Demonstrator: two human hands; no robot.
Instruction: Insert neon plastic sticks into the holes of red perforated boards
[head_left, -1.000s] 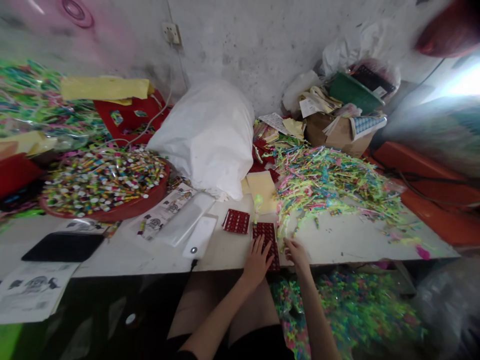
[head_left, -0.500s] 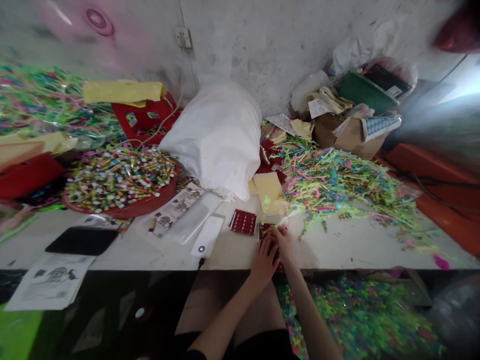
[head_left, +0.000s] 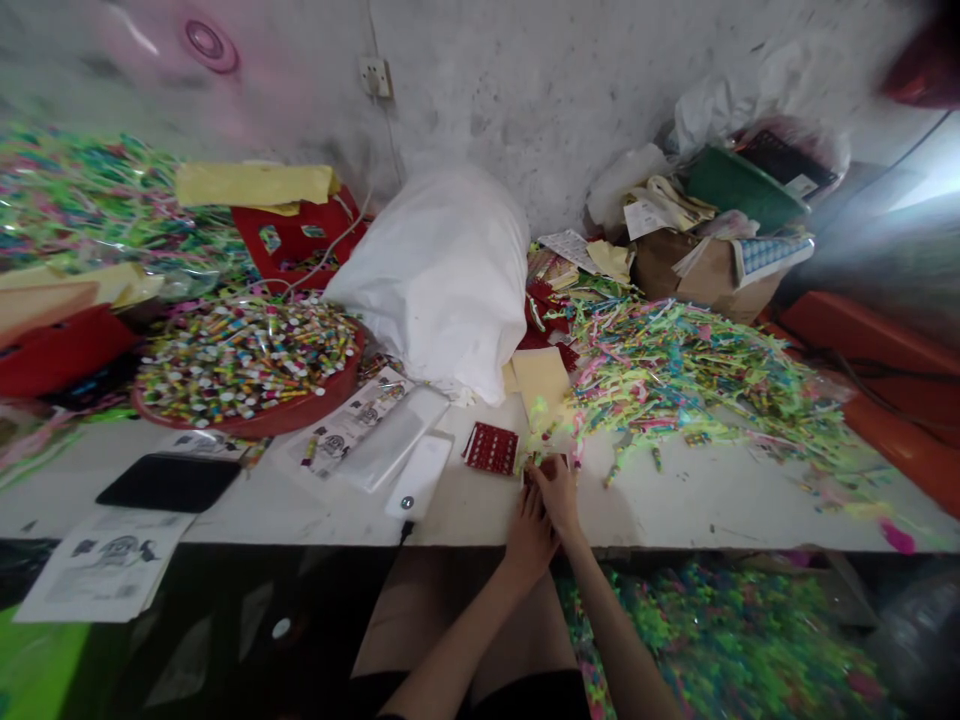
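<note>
My left hand (head_left: pixel 529 530) lies with fingers stretched forward over a dark red card (head_left: pixel 556 461) near the table's front edge. Beside it on the right, my right hand (head_left: pixel 559 497) has its fingertips bent together at the card's upper part; whatever they pinch is too small to make out. Both hands cover most of this card. A red patterned card stack (head_left: pixel 491 448) sits just to the left. Beyond the fingers are a yellowish sheet (head_left: pixel 541 380) and a few small yellow-green pieces (head_left: pixel 538 418).
A heap of colourful stringy pieces (head_left: pixel 690 370) spreads across the right. At left stands a red basin (head_left: pixel 300 412) of small capped pieces. A white sack (head_left: pixel 442 280) leans at the back. A white power bank (head_left: pixel 420 478) and black phone (head_left: pixel 169 482) lie in front.
My right hand's fingers have drawn together and shifted slightly left over the card. My left hand stays on the card. The whole view has shifted slightly.
</note>
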